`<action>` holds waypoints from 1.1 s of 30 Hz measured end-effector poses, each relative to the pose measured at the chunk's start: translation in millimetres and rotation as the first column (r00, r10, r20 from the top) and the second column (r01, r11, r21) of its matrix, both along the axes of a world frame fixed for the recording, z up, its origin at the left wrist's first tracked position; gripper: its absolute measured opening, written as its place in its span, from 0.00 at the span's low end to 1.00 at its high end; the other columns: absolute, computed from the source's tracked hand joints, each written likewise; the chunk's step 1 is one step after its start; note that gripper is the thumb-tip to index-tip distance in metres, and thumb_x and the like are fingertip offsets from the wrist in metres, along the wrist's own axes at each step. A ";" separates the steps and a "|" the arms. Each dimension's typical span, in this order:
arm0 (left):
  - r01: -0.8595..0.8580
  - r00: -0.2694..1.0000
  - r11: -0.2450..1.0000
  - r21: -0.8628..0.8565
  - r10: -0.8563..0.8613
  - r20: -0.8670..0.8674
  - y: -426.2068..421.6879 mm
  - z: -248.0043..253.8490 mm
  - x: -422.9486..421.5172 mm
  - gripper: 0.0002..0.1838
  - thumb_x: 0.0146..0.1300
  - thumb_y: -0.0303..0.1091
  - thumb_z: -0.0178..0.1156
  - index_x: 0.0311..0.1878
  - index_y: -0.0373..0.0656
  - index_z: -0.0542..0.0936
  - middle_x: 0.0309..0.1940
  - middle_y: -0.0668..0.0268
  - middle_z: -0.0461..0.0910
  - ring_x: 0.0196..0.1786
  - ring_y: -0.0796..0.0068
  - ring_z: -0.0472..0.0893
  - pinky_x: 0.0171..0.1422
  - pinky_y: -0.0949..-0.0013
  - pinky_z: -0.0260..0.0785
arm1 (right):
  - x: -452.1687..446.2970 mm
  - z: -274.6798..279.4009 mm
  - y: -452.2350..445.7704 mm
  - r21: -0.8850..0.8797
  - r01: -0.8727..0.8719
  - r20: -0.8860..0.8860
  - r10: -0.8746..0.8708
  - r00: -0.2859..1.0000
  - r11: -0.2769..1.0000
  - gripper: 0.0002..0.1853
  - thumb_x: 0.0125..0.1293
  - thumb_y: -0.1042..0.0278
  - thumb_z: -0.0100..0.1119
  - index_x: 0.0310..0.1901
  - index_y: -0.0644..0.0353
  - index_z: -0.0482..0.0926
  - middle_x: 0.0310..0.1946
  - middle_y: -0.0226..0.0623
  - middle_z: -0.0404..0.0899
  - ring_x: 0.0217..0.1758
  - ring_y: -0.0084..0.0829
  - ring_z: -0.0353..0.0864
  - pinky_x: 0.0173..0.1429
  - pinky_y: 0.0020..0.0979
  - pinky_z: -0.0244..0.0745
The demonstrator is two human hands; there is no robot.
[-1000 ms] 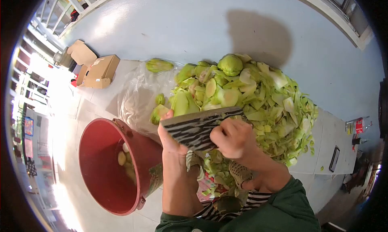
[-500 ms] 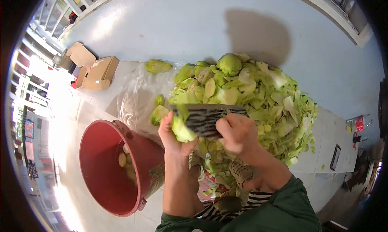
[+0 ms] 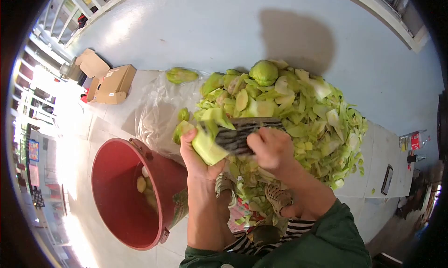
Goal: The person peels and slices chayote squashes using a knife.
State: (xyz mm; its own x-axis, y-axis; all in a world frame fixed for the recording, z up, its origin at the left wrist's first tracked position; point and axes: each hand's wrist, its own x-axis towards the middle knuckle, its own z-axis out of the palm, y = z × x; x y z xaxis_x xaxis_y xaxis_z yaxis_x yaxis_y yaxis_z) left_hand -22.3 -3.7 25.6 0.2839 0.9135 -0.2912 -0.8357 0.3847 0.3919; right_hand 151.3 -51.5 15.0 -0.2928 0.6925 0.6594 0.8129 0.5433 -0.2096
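My left hand [image 3: 196, 160] is closed around a pale green, partly peeled chayote [image 3: 208, 150]. In my right hand [image 3: 273, 149], a broad cleaver [image 3: 235, 138] with a dark, streaked blade is gripped, its handle covered by my fingers. The blade is against or very close to the chayote's right side, slightly blurred. A cut strip of peel [image 3: 218, 117] curls up from the top of the chayote, over the blade's left end. Behind and right of my hands spreads a large heap of green peelings [image 3: 322, 128]. One whole chayote [image 3: 264, 73] rests at the heap's back.
To the left, a red bucket [image 3: 161, 198] leans toward me, with several pale pieces [image 3: 141, 184] inside. Clear plastic sheeting [image 3: 151, 121] lies behind it, with another chayote [image 3: 181, 75] on it. An open cardboard box [image 3: 114, 85], a phone [image 3: 387, 179] and a bottle [image 3: 416, 141] lie farther out.
The cleaver has shifted slightly along the chayote, and the strip of peel now stands farther out to the right. More pale cut surface shows on the chayote. My left hand has barely moved.
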 end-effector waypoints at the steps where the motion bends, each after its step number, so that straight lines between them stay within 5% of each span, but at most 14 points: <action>1: 0.072 0.997 0.997 0.026 -0.073 0.028 1.7 -3.2 -5.2 0.34 0.56 0.50 0.54 0.62 0.38 0.73 0.57 0.54 0.78 0.57 0.53 0.78 0.64 0.49 0.69 | 2.7 -6.2 3.8 -0.036 0.032 -0.020 -0.033 0.999 0.999 0.07 0.48 0.69 0.58 0.29 0.52 0.71 0.21 0.33 0.65 0.23 0.33 0.73 0.24 0.34 0.67; 7: 0.091 0.995 0.994 0.054 -0.093 0.034 0.8 -1.1 -14.3 0.34 0.54 0.51 0.55 0.62 0.40 0.74 0.54 0.54 0.79 0.53 0.52 0.80 0.55 0.46 0.73 | 2.0 -5.4 2.9 -0.042 0.103 0.019 -0.102 0.995 0.994 0.07 0.53 0.69 0.59 0.33 0.53 0.71 0.22 0.35 0.69 0.24 0.40 0.77 0.26 0.40 0.70; 10: 0.230 0.968 0.961 0.151 -0.241 0.062 2.9 -9.9 -20.6 0.36 0.54 0.52 0.55 0.63 0.39 0.73 0.53 0.52 0.79 0.48 0.46 0.81 0.46 0.42 0.75 | 13.6 -24.3 15.2 -0.253 0.215 -0.053 -0.236 0.970 0.943 0.09 0.55 0.71 0.59 0.37 0.54 0.70 0.24 0.37 0.72 0.25 0.42 0.78 0.27 0.42 0.73; 12: 0.107 0.992 0.991 0.085 -0.113 0.059 2.7 -2.5 -14.0 0.35 0.58 0.54 0.51 0.63 0.40 0.73 0.46 0.46 0.80 0.38 0.47 0.81 0.43 0.39 0.73 | 21.6 -23.9 21.0 -0.238 0.334 0.002 -0.343 0.939 0.912 0.11 0.56 0.73 0.60 0.39 0.54 0.69 0.25 0.38 0.73 0.26 0.44 0.79 0.28 0.44 0.74; 16: 0.024 0.996 0.999 -0.032 -0.021 0.082 7.6 1.0 -11.9 0.33 0.60 0.52 0.52 0.62 0.37 0.73 0.46 0.47 0.80 0.44 0.49 0.81 0.50 0.45 0.74 | 12.3 -4.2 10.9 -0.122 0.100 -0.046 -0.106 0.993 0.988 0.12 0.48 0.73 0.61 0.35 0.56 0.70 0.22 0.36 0.69 0.24 0.41 0.76 0.26 0.40 0.72; 18: -0.148 0.988 0.982 -0.115 0.151 0.016 8.5 0.5 -6.8 0.32 0.62 0.51 0.52 0.61 0.34 0.73 0.47 0.49 0.81 0.48 0.52 0.80 0.56 0.51 0.74 | 3.3 2.3 5.5 -0.051 0.006 -0.037 -0.008 0.999 0.999 0.11 0.47 0.72 0.61 0.33 0.56 0.70 0.21 0.35 0.67 0.23 0.38 0.75 0.25 0.38 0.71; 22: 0.119 0.965 0.983 0.143 -0.148 0.215 13.6 -21.3 -14.2 0.31 0.64 0.52 0.53 0.60 0.35 0.74 0.47 0.49 0.81 0.48 0.55 0.81 0.56 0.55 0.74 | -15.8 11.6 -8.0 0.106 -0.156 0.002 0.157 0.988 0.982 0.08 0.45 0.70 0.58 0.27 0.56 0.70 0.20 0.31 0.60 0.21 0.30 0.70 0.23 0.31 0.67; 23: 0.072 0.975 0.997 0.027 -0.076 0.209 7.8 -21.5 -10.8 0.31 0.63 0.52 0.53 0.60 0.34 0.74 0.46 0.49 0.81 0.47 0.55 0.81 0.54 0.55 0.75 | -18.4 14.6 -9.8 0.138 -0.160 0.036 0.157 0.987 0.977 0.08 0.44 0.70 0.58 0.27 0.55 0.69 0.20 0.29 0.58 0.21 0.28 0.68 0.23 0.29 0.66; 31: 0.127 0.967 0.990 0.061 -0.137 0.217 9.4 -22.5 -5.0 0.31 0.64 0.53 0.50 0.58 0.33 0.75 0.48 0.49 0.81 0.49 0.55 0.82 0.57 0.54 0.75 | -16.7 4.1 -7.7 0.146 -0.096 0.057 0.089 0.994 0.985 0.08 0.47 0.70 0.58 0.28 0.55 0.69 0.19 0.30 0.61 0.21 0.29 0.71 0.22 0.32 0.67; 32: -0.032 0.998 0.997 -0.077 0.035 0.046 4.2 -16.2 0.6 0.29 0.64 0.51 0.50 0.58 0.35 0.75 0.49 0.50 0.82 0.50 0.55 0.82 0.58 0.54 0.74 | -13.4 -3.8 -0.7 0.026 -0.042 -0.046 0.043 0.998 0.999 0.07 0.48 0.71 0.58 0.28 0.55 0.69 0.20 0.33 0.63 0.22 0.33 0.72 0.23 0.35 0.68; 33: -0.028 0.991 0.998 -0.064 0.036 0.125 2.6 -13.9 -1.2 0.29 0.65 0.50 0.50 0.59 0.35 0.75 0.50 0.50 0.81 0.51 0.55 0.81 0.59 0.54 0.74 | -10.8 -6.7 3.3 -0.097 0.002 -0.142 -0.016 0.990 0.995 0.07 0.49 0.71 0.57 0.29 0.55 0.70 0.20 0.35 0.65 0.22 0.37 0.74 0.24 0.37 0.69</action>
